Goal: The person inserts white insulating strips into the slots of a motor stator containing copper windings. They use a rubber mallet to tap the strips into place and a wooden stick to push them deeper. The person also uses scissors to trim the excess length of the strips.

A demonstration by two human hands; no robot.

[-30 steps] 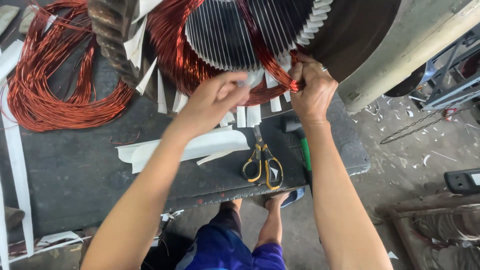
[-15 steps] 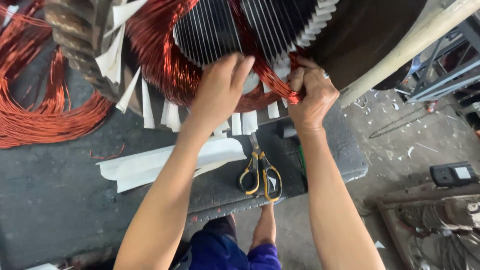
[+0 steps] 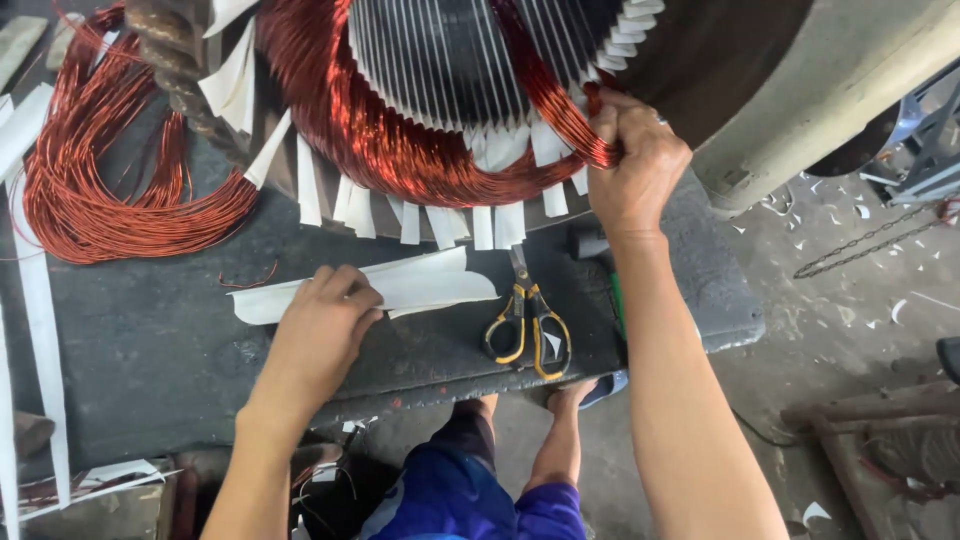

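Observation:
A large motor stator [image 3: 470, 60] lies on a dark workbench [image 3: 150, 350], its slots lined with white paper strips and filled with copper winding coils [image 3: 400, 150]. My right hand [image 3: 635, 165] grips a bundle of the copper coil at the stator's lower right edge. My left hand [image 3: 320, 325] rests on the bench, its fingers down on a pile of white insulation paper strips [image 3: 420, 285]. Yellow-handled scissors [image 3: 525, 325] lie closed on the bench between my two arms.
A loose hank of copper wire [image 3: 110, 190] lies at the bench's left. Long white paper strips [image 3: 40, 330] run along the left side. A dark tool with a green handle [image 3: 600, 260] sits beside my right wrist. Paper scraps litter the concrete floor [image 3: 860, 290] at right.
My left hand has come down off the copper coil onto the paper strips on the bench. My right hand stays gripping the coil. The view has shifted.

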